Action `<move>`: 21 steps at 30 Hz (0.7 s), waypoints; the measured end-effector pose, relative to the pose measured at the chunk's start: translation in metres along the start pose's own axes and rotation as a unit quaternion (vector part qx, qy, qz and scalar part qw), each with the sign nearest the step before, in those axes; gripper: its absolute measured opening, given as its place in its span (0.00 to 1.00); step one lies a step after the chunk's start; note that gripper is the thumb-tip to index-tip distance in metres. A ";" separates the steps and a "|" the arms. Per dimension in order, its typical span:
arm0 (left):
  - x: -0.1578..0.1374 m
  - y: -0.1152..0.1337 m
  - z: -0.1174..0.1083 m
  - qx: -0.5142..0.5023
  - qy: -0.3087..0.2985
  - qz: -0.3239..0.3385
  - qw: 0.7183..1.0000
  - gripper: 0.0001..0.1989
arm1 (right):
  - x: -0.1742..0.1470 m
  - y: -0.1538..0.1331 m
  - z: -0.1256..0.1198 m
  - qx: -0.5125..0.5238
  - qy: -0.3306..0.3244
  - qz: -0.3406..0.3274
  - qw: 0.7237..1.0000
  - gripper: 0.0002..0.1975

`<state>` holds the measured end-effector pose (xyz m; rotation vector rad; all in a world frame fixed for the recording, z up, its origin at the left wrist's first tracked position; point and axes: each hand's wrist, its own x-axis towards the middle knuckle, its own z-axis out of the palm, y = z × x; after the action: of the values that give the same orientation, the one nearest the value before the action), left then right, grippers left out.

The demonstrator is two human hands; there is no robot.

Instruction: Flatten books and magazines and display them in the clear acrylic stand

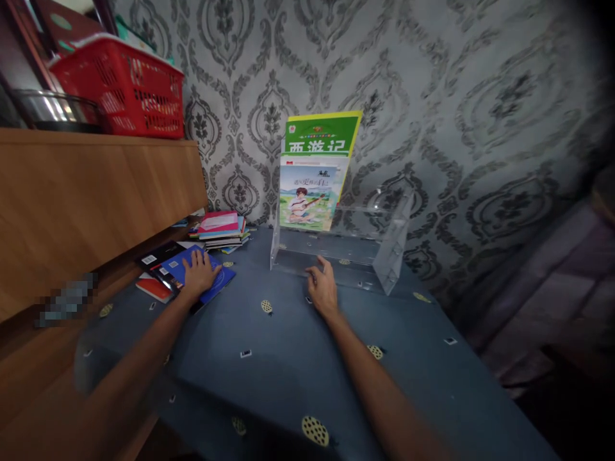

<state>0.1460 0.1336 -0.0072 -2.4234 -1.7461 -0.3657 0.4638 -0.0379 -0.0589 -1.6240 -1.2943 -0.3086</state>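
Basically, left hand [200, 275] lay splayed on blue book [179, 264] near surface [288, 371] left edge; shoving risked slippage; right hand [322, 288] half-curled, empty.

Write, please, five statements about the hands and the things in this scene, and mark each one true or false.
1. The left hand rests on a blue book. True.
2. The green book stands behind the guitar-player book. True.
3. The right hand holds the green book. False: it holds no book.
4. Books fill the clear rack completely. False: they stand only toward its left end.
5. The tablecloth is printed with pineapples. True.
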 end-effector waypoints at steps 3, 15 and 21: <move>-0.006 0.011 0.005 -0.016 -0.020 0.018 1.000 0.36 | -0.001 -0.003 0.000 -0.003 0.002 -0.014 1.000 0.13; -0.065 0.085 0.015 -0.125 -0.116 0.152 0.974 0.37 | -0.016 -0.043 0.000 -0.009 -0.120 -0.127 0.985 0.13; -0.107 0.066 -0.004 -0.241 -0.108 0.320 0.910 0.25 | -0.033 -0.087 0.001 0.016 -0.252 -0.180 0.951 0.18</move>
<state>0.1761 0.0137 -0.0301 -3.3102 -0.8646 -0.4983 0.3773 -0.0629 -0.0367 -1.4823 -1.9821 -0.0879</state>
